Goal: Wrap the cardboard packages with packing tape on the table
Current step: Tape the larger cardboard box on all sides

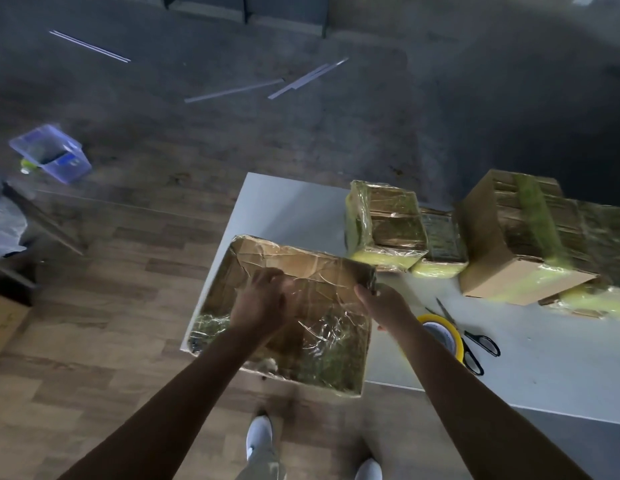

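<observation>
head view: taping the big package at the table's near left corner

a wide, flat brown cardboard package [301, 258], already skinned in glossy clear tape, lies on the near left corner of the white rectangular table [294, 199] and juts past the near edge. the left hand [263, 301] sits on its top face with bent fingers. i cannot tell whether it pinches a loose tape end or only presses the film down. the right hand [383, 304] holds the package by its right edge, thumb on top.

this looks like a late step, smoothing or checking the wrap. the next move probably calls for the yellow roll of packing tape [452, 336], just beside the right wrist, with black-handled scissors [476, 346] touching it.

room is tight to the right. three wrapped cardboard packages [388, 223] crowd the far edge, the nearest just beside the big one's far right corner. turning the package is easiest leftward, off the corner, but the overhang could tip it.
</observation>
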A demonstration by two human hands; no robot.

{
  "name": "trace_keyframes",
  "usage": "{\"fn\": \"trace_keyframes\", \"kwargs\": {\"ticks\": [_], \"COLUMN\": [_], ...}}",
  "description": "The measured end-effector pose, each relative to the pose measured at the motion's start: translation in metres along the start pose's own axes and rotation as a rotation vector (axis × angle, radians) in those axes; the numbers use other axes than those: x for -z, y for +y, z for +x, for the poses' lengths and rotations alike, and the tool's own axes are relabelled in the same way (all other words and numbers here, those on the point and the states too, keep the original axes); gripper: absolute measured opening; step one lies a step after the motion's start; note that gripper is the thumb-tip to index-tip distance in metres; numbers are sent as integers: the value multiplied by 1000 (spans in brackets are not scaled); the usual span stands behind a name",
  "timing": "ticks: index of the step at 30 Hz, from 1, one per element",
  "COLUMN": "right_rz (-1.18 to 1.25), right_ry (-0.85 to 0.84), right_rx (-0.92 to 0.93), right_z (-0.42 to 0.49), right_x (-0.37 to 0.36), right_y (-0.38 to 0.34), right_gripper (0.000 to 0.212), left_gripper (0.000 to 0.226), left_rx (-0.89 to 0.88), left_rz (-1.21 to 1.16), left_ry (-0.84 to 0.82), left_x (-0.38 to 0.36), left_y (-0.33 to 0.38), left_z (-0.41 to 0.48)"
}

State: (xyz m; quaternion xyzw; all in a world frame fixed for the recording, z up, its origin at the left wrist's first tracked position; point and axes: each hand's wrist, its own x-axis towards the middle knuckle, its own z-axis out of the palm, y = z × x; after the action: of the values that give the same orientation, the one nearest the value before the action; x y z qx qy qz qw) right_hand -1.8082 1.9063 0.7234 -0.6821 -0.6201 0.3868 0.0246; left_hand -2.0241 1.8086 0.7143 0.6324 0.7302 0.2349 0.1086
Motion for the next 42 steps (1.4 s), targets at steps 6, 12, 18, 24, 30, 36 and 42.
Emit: {"fn": "trace_keyframes", "kwargs": {"ticks": [6, 12, 18, 24, 30, 36, 42], "right_rz": [-501, -739, -714, -517, -218, -169, -493], "right_ry": [350, 153, 181, 192, 405, 610, 567], "right_rx": [499, 395, 253, 316, 624, 690, 912], "right_z": [-12, -4, -1, -6, -20, -39, -56], "right_x": [-21, -31, -20, 0, 21, 32, 8], "right_y": [-28, -51, -56, -52, -72, -97, -87], "right_gripper": [73, 93, 58, 31, 25, 30, 46], "left_gripper": [106, 120, 79, 56, 38, 33, 61], "left_rx": [458, 530, 510, 483, 472, 396, 685], "left_rz": [94, -154, -260, -287, -349, -45, -1194], "left_ry": [-191, -193, -122, -4, 179, 394, -136], "left_x": [29, 25, 30, 48, 78, 82, 57], "left_y": [-64, -77, -72, -65, -56, 4, 58], "left_z": [-12, -28, -24, -12, 18, 30, 22]}}
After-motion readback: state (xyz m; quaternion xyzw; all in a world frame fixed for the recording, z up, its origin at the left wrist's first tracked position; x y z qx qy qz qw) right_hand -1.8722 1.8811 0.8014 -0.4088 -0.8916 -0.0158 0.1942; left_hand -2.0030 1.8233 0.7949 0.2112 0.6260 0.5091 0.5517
